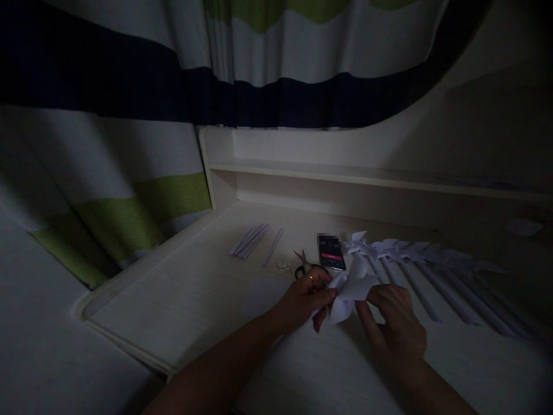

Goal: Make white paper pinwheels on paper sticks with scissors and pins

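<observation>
the folded white paper (351,291) sits between both hands above the desk (207,300): left hand (302,300) pinches its left edge, right hand (395,325) pinches its right edge.

the folded piece (351,291) pinched between the left hand (307,300) and right hand (395,325) looks like plain white paper, matt, with crisp creases. same stuff for the row of finished pinwheels (401,251) and the thin paper strips (253,239), all dull white. the desk (194,300) reads as pale painted wood, smooth with a soft satin look. the phone (332,252) has a glossy glass face. the scissors (305,265) show metal blades and dark plastic handles. the curtain (129,144) is matt striped cloth.
</observation>
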`<control>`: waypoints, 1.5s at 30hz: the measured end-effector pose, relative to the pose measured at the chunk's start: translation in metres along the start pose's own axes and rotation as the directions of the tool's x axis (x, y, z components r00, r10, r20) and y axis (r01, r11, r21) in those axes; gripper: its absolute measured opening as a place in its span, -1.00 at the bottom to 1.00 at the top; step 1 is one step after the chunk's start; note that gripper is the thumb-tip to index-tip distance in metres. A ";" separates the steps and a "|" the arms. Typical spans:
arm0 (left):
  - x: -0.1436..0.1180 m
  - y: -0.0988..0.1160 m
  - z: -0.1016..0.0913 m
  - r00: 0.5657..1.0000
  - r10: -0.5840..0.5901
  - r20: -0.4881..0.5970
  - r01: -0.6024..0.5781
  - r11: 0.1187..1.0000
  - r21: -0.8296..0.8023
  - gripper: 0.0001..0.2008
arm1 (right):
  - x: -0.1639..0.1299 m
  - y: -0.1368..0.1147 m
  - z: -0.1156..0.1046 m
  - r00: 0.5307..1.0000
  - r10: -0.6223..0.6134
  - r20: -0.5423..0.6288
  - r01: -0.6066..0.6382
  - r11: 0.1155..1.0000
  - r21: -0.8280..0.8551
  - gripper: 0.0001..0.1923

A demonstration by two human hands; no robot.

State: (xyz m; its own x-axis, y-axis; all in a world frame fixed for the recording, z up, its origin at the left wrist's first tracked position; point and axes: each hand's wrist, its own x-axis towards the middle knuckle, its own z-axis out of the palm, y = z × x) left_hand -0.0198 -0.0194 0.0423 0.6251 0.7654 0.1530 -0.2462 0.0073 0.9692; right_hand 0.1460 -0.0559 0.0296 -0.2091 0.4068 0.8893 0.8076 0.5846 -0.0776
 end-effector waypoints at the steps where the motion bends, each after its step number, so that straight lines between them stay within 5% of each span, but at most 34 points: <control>1: 0.000 0.001 0.000 1.000 -0.011 -0.018 0.012 0.999 0.030 -0.77 | 0.001 -0.001 -0.001 1.000 -0.025 0.007 0.025 0.999 -0.020 -0.88; 15: -0.004 0.004 -0.001 0.994 -0.063 -0.090 0.074 0.988 0.133 -0.74 | 0.006 -0.002 -0.008 0.970 -0.239 0.035 0.241 0.944 -0.227 -0.85; 26: -0.006 0.007 0.002 0.996 -0.032 -0.082 0.041 0.992 0.118 -0.76 | 0.007 -0.010 -0.006 0.999 -0.051 0.015 0.051 0.998 -0.031 -0.91; 30: -0.005 0.007 0.004 0.997 -0.011 -0.076 0.018 0.996 0.091 -0.76 | 0.003 -0.016 -0.003 0.986 0.169 0.014 -0.170 0.983 0.065 -0.98; 33: -0.005 0.007 0.004 0.996 0.006 -0.087 0.003 0.994 0.107 -0.78 | 0.002 -0.020 -0.001 0.921 0.386 0.050 -0.389 0.907 0.163 -0.91; 38: -0.006 0.005 0.003 0.995 0.027 -0.097 -0.007 0.980 0.200 -0.80 | 0.002 -0.021 0.002 0.712 0.672 0.205 -0.685 0.600 0.412 -0.83; 42: -0.006 0.006 0.002 0.993 0.040 -0.107 -0.008 0.959 0.283 -0.81 | 0.007 -0.022 0.002 0.578 0.732 0.361 -0.751 0.304 0.587 -0.82; 45: -0.006 0.006 0.003 0.994 0.062 -0.091 -0.031 0.951 0.308 -0.81 | 0.012 -0.025 0.001 0.513 0.739 0.436 -0.769 0.170 0.616 -0.82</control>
State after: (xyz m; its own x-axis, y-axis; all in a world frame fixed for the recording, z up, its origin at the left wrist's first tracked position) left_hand -0.0232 -0.0261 0.0476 0.5390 0.8196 0.1945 -0.0252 -0.2151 0.9763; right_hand 0.1231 -0.0648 0.0420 0.2494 0.9471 0.2020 -0.0416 0.2189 -0.9749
